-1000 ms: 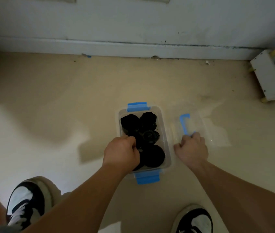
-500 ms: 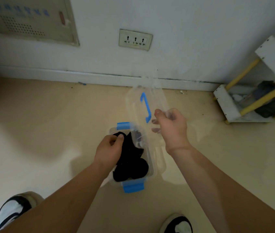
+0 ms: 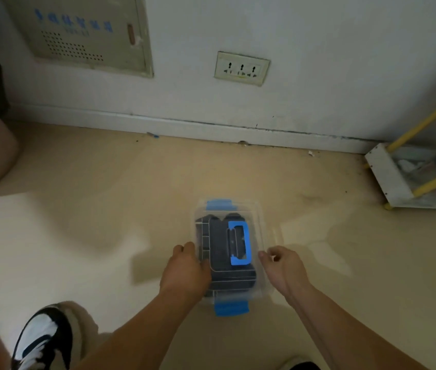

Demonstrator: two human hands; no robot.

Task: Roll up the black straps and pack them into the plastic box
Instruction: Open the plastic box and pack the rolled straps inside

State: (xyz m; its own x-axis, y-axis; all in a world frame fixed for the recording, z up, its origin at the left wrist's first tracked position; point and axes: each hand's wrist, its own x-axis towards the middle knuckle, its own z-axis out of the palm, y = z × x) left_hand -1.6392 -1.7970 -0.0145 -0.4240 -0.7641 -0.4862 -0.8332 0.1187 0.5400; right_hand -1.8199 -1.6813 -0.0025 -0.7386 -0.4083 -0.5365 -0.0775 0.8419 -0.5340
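Sitting on the floor [image 3: 105,236], the plastic box [image 3: 263,291] is covered by a clear lid [image 3: 258,225], and the rolled black straps [image 3: 219,236] are seen inside. The lid's left edge is gripped by the curled left hand [image 3: 185,271]. The right hand [image 3: 283,265] is curled at the right edge; its hold cannot be told.

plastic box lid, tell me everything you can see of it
The lid is clear, ribbed plastic with a blue handle folded flat on top. It lies level over the plastic box on the floor, and the rolled black straps show dark through it. The left hand grips its left edge and the right hand pinches its right edge. Blue latches sit at both ends; whether they are clipped cannot be told.
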